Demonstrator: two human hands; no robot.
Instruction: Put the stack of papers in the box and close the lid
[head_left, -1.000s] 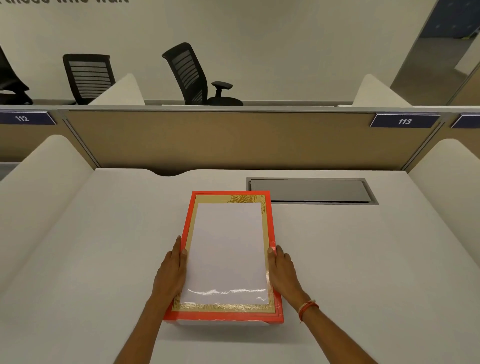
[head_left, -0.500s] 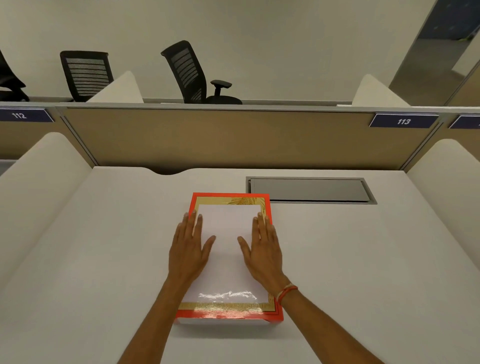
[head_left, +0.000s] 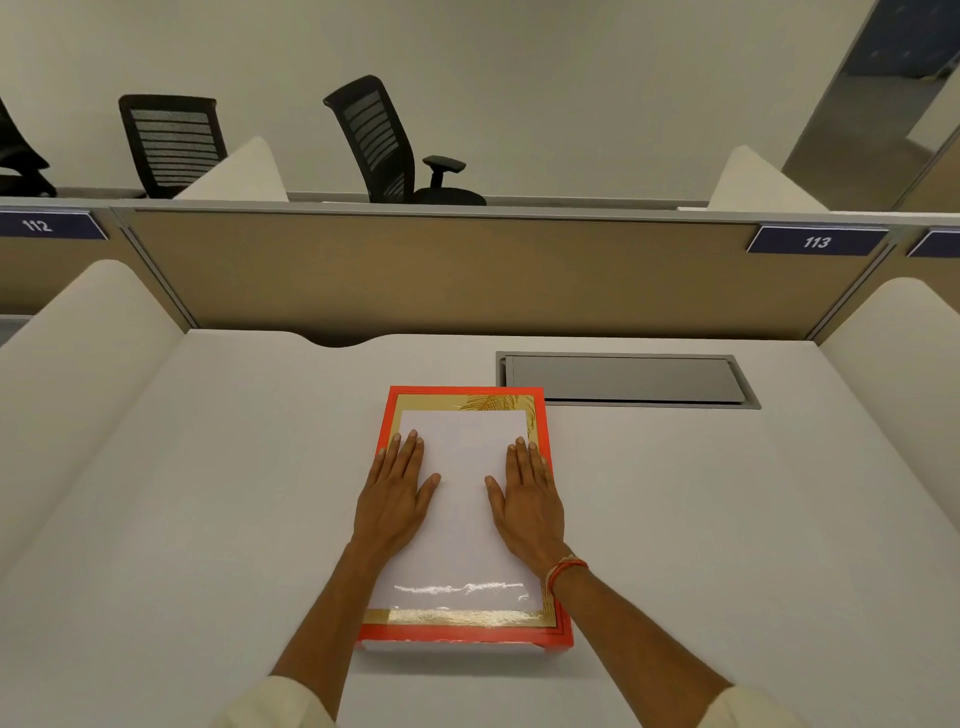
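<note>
A flat box (head_left: 465, 636) with an orange rim lies on the white desk (head_left: 701, 545) in front of me. Its lid (head_left: 462, 410) is down: orange border, gold band and a glossy white centre panel. My left hand (head_left: 395, 493) rests flat, palm down, on the left half of the lid, fingers pointing away from me. My right hand (head_left: 530, 499), with an orange thread band at the wrist, lies flat on the right half. Both hands have straight fingers and grip nothing. No stack of papers shows; the inside of the box is hidden by the lid.
A grey recessed cable hatch (head_left: 626, 379) sits in the desk just beyond the box's right corner. A tan partition (head_left: 441, 275) closes the back, with white side dividers (head_left: 78, 353) left and right. Black office chairs (head_left: 384, 140) stand behind the partition.
Both hands moved from the box's near sides onto the top of the lid, then spread a little apart and forward. The box has stayed in place.
</note>
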